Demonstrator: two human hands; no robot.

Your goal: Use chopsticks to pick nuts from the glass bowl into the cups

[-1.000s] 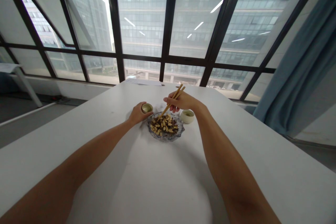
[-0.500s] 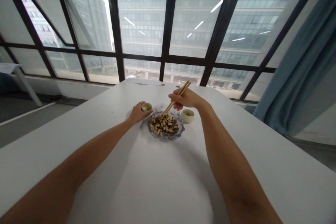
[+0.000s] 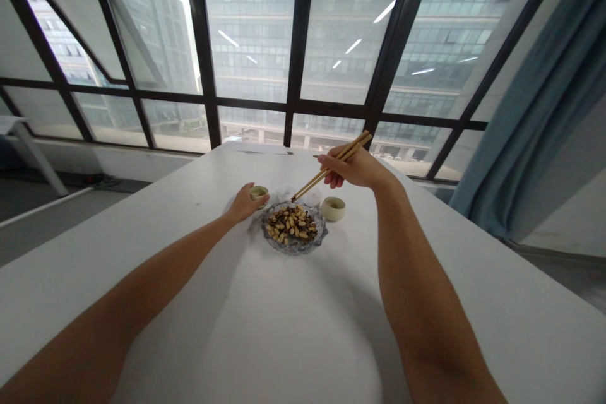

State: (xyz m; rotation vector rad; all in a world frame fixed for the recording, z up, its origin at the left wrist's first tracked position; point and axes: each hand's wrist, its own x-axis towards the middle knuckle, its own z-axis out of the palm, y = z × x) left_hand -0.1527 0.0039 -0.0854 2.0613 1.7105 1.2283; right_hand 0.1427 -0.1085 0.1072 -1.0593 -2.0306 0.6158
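Note:
A clear glass dish (image 3: pixel 297 247) with a wavy rim holds a heap of pale and dark dried pieces (image 3: pixel 291 225). My left hand (image 3: pixel 247 203) is wrapped round a small greenish cup (image 3: pixel 258 193) at the dish's left. In my right hand (image 3: pixel 350 167) is a pair of wooden chopsticks (image 3: pixel 315 180); their tips are just above the dish's far edge, with a small dark bit at them. A second pale cup (image 3: pixel 333 209) stands upright right of the dish, below my right hand.
The white table (image 3: pixel 284 315) reaches towards large dark-framed windows. White paper (image 3: pixel 255 148) lies at its far edge. Clear, hard-to-see objects stand just behind the dish. A blue curtain (image 3: pixel 525 113) hangs at the right.
My right hand has moved up and right, and the chopstick tips have lifted from the pieces to the dish's far edge. My left hand keeps its hold on the cup. The view has shifted slightly.

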